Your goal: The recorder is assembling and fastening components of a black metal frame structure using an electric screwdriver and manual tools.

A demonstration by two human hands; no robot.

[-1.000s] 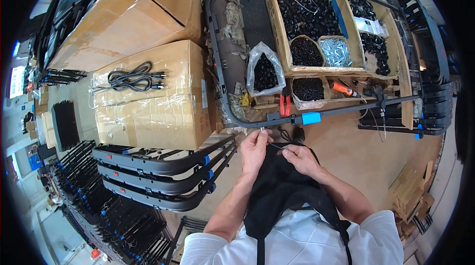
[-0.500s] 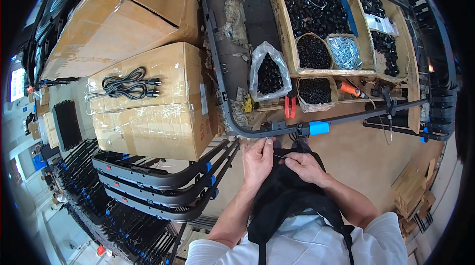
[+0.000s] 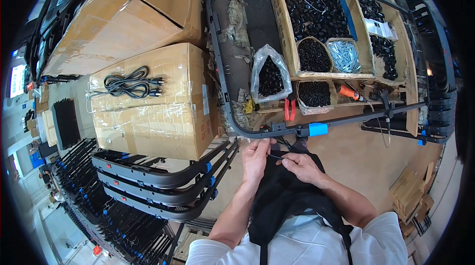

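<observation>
My left hand (image 3: 255, 158) is closed, thumb and fingertips pinched together just below the near bar of a dark grey metal frame (image 3: 247, 132). What it pinches is hidden. My right hand (image 3: 301, 167), also closed, grips a thin dark rod-like piece (image 3: 274, 156) that points toward the left hand. Whether it is a cord or a tool, I cannot tell. Dark cables (image 3: 284, 142) hang beneath the frame bar, close to both hands. A blue wrap (image 3: 318, 129) sits on that bar, up and to the right of the hands.
Beyond the bar lie red-handled pliers (image 3: 290, 109), a clear bag of black parts (image 3: 270, 78), and a box of black screws (image 3: 314, 95). An orange screwdriver (image 3: 350, 93) lies farther right. Coiled power cords (image 3: 132, 83) rest on a carton (image 3: 148, 131) at left, above stacked frames (image 3: 148, 181).
My right hand has moved slightly left, bringing the thin dark piece closer to my left hand. The left hand stays nearly in place. The view has shifted a little.
</observation>
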